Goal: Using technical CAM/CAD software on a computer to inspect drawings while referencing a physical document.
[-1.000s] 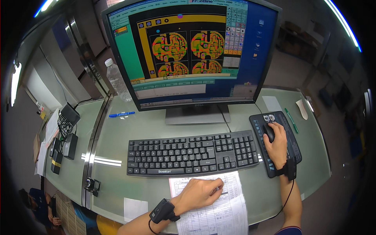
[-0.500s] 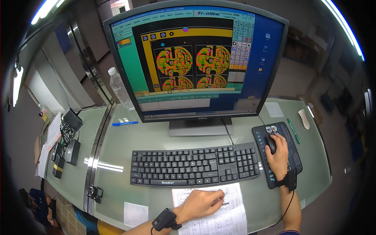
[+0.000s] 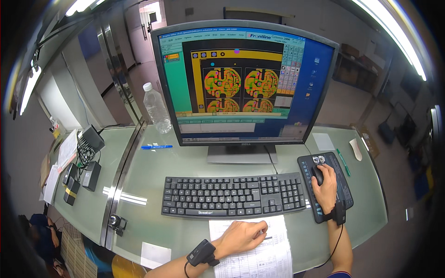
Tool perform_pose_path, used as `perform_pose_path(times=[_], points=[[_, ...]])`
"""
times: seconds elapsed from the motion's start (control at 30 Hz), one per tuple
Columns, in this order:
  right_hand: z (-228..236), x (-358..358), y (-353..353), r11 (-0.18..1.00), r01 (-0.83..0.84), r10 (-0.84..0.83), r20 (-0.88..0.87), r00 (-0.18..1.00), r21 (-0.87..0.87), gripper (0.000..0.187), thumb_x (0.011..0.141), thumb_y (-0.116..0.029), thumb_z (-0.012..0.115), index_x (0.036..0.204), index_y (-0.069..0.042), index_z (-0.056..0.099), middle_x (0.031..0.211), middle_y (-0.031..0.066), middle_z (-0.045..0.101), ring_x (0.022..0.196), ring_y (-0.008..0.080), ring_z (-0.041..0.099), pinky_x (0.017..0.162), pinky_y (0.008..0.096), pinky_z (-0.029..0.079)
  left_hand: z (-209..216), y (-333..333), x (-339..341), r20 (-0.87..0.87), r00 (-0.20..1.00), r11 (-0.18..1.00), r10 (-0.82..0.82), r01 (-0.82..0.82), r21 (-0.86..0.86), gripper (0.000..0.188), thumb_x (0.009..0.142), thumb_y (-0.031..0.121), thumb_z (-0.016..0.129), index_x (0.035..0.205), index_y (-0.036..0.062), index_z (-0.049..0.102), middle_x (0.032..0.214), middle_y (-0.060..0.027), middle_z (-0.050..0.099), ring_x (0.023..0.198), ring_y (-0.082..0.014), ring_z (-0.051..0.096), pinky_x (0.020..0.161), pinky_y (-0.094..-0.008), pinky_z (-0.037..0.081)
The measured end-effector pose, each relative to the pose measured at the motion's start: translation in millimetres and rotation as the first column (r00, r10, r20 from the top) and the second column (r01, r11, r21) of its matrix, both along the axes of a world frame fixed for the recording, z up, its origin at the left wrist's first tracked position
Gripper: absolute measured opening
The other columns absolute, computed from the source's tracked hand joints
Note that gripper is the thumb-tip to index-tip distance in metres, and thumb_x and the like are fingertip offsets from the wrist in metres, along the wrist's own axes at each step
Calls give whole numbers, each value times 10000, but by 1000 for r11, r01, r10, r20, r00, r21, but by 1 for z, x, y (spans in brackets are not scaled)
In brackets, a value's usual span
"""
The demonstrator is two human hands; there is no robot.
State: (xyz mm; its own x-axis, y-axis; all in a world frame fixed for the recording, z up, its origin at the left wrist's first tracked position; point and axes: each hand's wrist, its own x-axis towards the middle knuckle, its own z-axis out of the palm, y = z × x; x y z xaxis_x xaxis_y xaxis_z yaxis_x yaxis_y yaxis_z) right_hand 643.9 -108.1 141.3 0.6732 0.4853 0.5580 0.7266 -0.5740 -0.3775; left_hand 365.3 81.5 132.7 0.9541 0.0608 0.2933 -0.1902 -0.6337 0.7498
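Observation:
My right hand is wrapped over a black computer mouse on a dark patterned mouse pad, at the right of the desk. On a printed form of white paper rests my left hand, its fingers curled in and nothing showing in them. Just beyond that hand lies a black keyboard, which it does not touch. Each wrist wears a small black device on a strap. The monitor stands behind the keyboard, showing green and orange round patterns in a yellow frame.
A clear plastic bottle and a blue pen are left of the monitor. A green pen lies beyond the mouse pad. Black adapters with cables sit on the left desk. A small camera is near the metal seam. Another person is at lower left.
The view has tilted up and shifted, so the monitor sits lower and smaller. Both hands keep their places on the mouse and the paper.

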Motion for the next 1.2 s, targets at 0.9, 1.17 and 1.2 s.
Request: perform_pose_path(times=[0.9,1.17,1.2], points=[[-1,0,-1,1000,-4,4,-1,1000,11,405,865,-83,723,1248,21,641,1328,216,590,1222,418,572,1055,479,472,5,2,0,-32,999,1000,-11,11,14,99,912,164,703,939,87,648,669,-75,700,574,-259,694,527,-362,531],[0,-2,1,1000,2,-2,-12,1000,3,382,891,-76,717,1253,18,638,1335,231,594,1226,426,584,1060,457,475,2,2,0,-20,1000,1000,-2,3,26,93,910,161,703,938,90,651,664,-74,696,567,-249,690,523,-355,528],[0,-1,1,1000,1,-1,-12,1000,5,382,891,-76,717,1253,18,638,1335,231,594,1226,426,584,1060,457,475,3,2,0,-31,1000,1000,-3,4,29,92,910,160,703,938,89,652,663,-74,696,567,-247,690,523,-356,529]])
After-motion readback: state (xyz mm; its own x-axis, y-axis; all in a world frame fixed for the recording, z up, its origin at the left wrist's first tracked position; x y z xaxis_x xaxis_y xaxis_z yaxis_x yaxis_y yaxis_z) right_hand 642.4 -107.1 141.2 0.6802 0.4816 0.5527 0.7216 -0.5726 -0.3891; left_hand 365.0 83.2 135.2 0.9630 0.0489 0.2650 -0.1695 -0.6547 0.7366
